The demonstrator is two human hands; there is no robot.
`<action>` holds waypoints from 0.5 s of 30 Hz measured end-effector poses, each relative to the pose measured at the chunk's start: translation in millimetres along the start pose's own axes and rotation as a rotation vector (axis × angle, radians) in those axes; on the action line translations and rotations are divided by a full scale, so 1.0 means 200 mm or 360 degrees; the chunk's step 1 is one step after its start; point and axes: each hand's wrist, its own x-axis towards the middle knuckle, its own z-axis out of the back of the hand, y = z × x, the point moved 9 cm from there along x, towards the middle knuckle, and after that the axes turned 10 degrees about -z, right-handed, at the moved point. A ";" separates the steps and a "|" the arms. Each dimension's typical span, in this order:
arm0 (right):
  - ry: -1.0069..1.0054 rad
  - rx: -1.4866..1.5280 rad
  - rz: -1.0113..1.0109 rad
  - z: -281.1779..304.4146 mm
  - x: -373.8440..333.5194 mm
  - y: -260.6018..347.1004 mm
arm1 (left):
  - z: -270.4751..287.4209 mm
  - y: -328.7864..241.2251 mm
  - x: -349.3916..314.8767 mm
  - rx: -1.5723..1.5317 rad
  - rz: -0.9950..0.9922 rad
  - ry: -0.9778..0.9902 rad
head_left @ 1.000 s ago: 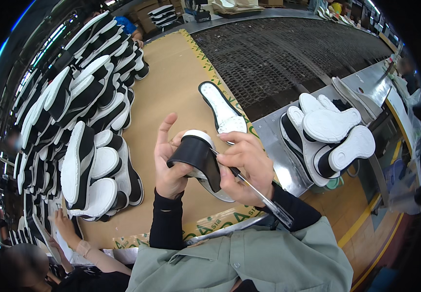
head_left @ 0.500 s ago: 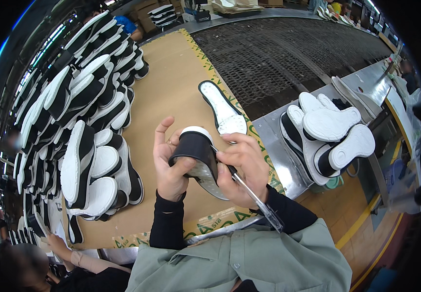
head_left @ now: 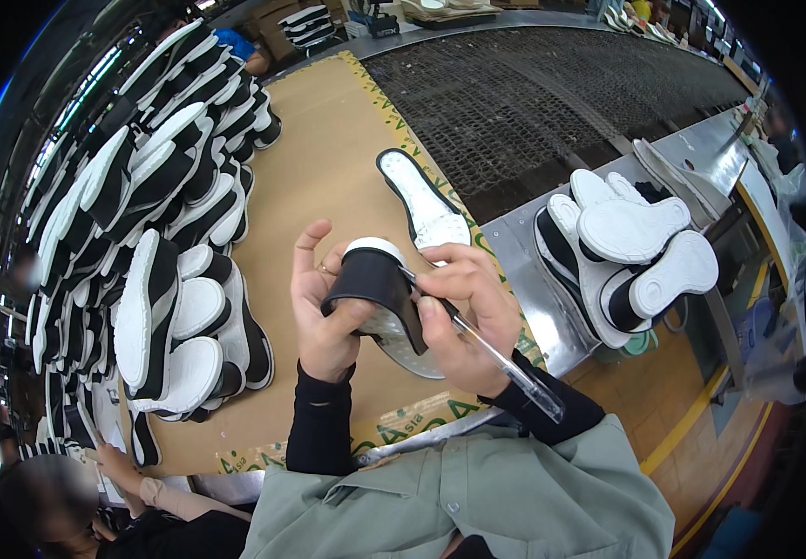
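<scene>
My left hand (head_left: 321, 321) is closed round a shoe sole (head_left: 366, 285), black on its wall with a white edge at the top. The sole is held bent, its thumb-side end tilted toward me, and a greyish dimpled part shows underneath. In my right hand (head_left: 474, 321) is a pen (head_left: 505, 365) with a clear barrel. Its tip is at the sole's right edge, near the white rim; my fingers partly hide that spot. Just beyond my hands, a single white sole with a black border (head_left: 427, 200) lies on the cardboard.
Cardboard (head_left: 314, 130) covers the worktop. Stacked black-and-white soles (head_left: 156, 307) rise on its left. More soles (head_left: 636, 233) pile on the metal ledge (head_left: 533, 270) at right. A dark mesh conveyor (head_left: 552, 93) runs beyond. A co-worker's arm (head_left: 165, 494) is at lower left.
The pen has swung slightly, its rear end shifting right and up, and my right-hand fingers have changed position a little. The sole stays in my left hand, nearly still.
</scene>
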 end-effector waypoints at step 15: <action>0.0157 -0.0081 -0.0028 -0.03 -0.10 -0.09 | 0.12 0.04 0.00 0.0016 -0.0010 0.0093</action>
